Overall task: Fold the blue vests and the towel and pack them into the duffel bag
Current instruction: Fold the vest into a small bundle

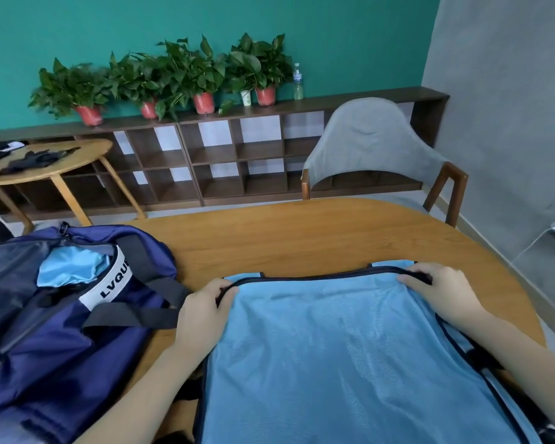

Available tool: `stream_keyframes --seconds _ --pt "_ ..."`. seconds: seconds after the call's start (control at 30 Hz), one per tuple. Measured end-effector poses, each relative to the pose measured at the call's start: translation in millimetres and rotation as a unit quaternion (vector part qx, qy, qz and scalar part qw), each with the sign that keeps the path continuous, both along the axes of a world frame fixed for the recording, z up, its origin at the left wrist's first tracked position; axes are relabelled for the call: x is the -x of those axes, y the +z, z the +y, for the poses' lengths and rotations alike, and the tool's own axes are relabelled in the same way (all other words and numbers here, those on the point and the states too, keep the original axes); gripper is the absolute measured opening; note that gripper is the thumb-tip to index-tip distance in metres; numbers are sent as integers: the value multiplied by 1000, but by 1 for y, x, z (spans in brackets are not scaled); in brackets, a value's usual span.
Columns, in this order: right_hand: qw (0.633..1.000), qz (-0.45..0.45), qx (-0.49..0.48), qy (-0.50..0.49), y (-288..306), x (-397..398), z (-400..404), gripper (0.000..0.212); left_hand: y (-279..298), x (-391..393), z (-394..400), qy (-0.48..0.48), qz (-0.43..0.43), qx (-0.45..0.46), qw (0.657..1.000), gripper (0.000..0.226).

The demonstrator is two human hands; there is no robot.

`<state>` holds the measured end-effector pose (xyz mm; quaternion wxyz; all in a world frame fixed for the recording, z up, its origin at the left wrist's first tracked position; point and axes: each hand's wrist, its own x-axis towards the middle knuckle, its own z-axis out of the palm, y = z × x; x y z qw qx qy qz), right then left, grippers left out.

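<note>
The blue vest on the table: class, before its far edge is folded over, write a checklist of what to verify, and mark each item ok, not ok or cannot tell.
1. Left hand has a grip on the far-left corner of the blue vest: ok.
2. Right hand has a grip on the far-right corner, pinching the dark trim: ok.
3. Far edge pulled straight between both hands: ok, only a slight sag.
4. Vest lying smooth: ok where visible; the near part runs out of view, cannot tell.
5. Duffel bag unzipped and ready: ok, light blue fabric already shows inside.
6. Towel located: not ok, none in view.
</note>
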<state>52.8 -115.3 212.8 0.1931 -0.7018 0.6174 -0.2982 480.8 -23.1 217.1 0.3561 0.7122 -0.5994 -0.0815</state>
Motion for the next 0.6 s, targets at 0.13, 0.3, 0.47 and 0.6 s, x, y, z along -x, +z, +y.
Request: stream_keyframes --seconds 0.13,0.3,0.47,0.6 --pt "997 -77 5 2 27 -1 10 9 21 -2 4 7 21 16 1000 9" --pt "996 -80 39 -8 60 -5 -2 8 54 -1 -12 13 55 34 998 10" --pt "997 34 -58 -26 52 -11 -18 48 44 -5 -29 22 -69 -112 991 47" --pt "994 103 -23 -1 44 -28 17 56 34 22 3 -28 -104 -49 993 45"
